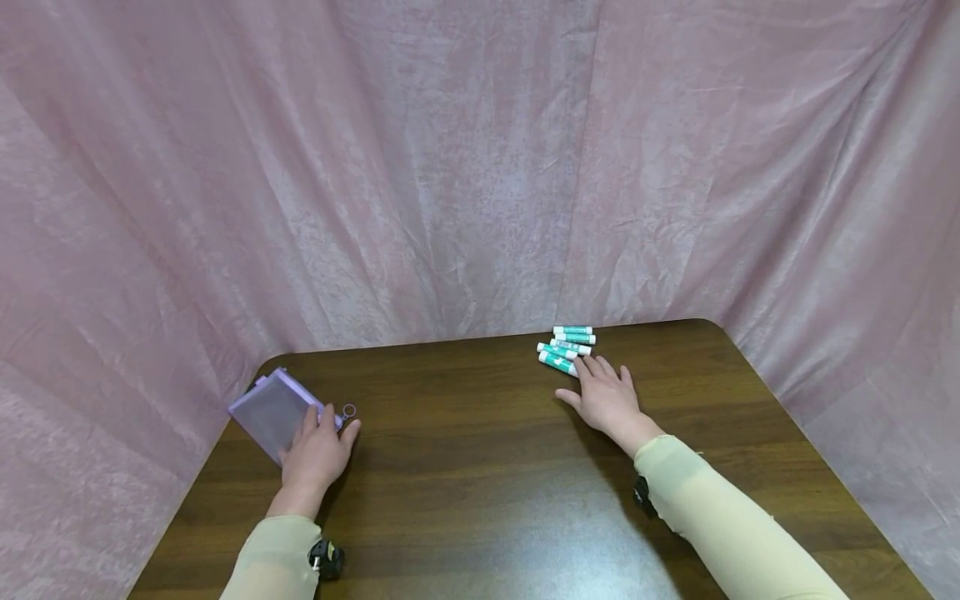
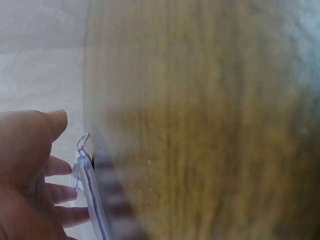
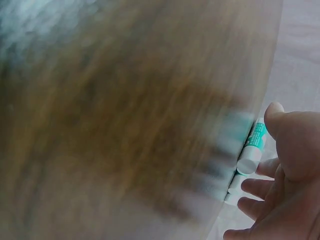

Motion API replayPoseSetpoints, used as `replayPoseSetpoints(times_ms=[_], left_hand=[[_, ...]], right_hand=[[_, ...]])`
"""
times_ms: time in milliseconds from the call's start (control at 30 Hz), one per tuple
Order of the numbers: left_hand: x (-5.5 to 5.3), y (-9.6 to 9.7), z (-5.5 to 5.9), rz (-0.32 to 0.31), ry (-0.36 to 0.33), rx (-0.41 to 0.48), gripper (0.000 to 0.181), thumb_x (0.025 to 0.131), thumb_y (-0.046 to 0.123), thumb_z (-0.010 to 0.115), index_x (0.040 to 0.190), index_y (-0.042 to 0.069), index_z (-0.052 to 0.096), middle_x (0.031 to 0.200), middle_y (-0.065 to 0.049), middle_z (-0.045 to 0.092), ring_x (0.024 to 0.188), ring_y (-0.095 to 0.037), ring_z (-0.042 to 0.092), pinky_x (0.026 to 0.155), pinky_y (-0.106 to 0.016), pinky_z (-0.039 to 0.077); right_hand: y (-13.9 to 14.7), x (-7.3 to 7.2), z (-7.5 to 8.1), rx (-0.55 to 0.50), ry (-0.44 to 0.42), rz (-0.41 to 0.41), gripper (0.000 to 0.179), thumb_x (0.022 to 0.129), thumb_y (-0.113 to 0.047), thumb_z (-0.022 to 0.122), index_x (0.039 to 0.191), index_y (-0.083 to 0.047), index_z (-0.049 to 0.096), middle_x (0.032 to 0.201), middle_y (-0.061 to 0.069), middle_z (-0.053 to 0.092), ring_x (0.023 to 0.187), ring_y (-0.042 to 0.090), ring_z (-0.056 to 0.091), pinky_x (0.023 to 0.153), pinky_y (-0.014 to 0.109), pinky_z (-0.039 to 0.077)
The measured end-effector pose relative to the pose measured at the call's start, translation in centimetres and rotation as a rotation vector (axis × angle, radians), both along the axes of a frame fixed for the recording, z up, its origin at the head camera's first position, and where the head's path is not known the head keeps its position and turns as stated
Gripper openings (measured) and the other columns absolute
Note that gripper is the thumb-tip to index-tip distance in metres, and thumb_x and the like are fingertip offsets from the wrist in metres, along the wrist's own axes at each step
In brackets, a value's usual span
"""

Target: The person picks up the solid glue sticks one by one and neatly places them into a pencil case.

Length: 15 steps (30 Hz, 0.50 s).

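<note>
A translucent zip pouch [image 1: 264, 414] with purple edges lies at the table's left side, and a small pull ring [image 1: 348, 411] sticks out at one corner. My left hand [image 1: 315, 457] overlaps its near right edge with fingers extended. The left wrist view shows those fingertips at the pouch's zipper edge [image 2: 95, 202], thumb apart. Several green-and-white glue sticks [image 1: 557, 362] lie bunched near the back edge. Fingers spread, my right hand [image 1: 606, 402] reaches to the nearest one. In the right wrist view its fingers are right beside the white end of a glue stick [image 3: 256, 135].
The brown wooden table [image 1: 450, 467] has rounded back corners and a glossy reflection near its front. Pink curtains [image 1: 480, 183] hang right behind the table and along both sides. Each sleeved wrist carries a small black camera [image 1: 326, 559].
</note>
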<state>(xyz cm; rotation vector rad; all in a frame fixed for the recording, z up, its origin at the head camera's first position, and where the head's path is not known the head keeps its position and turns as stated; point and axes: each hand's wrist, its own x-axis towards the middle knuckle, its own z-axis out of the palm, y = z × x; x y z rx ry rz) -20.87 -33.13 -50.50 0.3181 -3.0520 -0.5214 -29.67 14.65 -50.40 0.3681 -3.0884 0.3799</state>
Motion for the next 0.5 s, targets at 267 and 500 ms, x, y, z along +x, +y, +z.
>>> replayPoseSetpoints(times_ms=[267,500], left_hand=[[0.13,0.04,0.07,-0.005,-0.049,-0.014,0.079,0.116,0.052,0.049,0.167,-0.006,0.034,0.172,-0.036,0.025,0.155,-0.061,0.029,0.108,-0.095,0.019],[0.20,0.45,-0.32,-0.025,-0.061,-0.016,0.077,0.115,0.051,0.051,0.165,-0.006,0.038,0.169,-0.034,0.033,0.155,-0.058,0.031,0.107,-0.095,0.018]], right_hand=[[-0.03,0.04,-0.04,0.009,0.005,0.003,0.079,0.113,-0.053,0.058,0.168,0.000,0.040,0.171,0.024,0.042,0.161,0.045,0.033,0.125,0.075,0.022],[-0.02,0.15,0.08,0.013,-0.014,0.004,0.078,0.114,-0.052,0.057,0.169,0.001,0.039,0.172,0.024,0.041,0.161,0.046,0.032,0.126,0.074,0.021]])
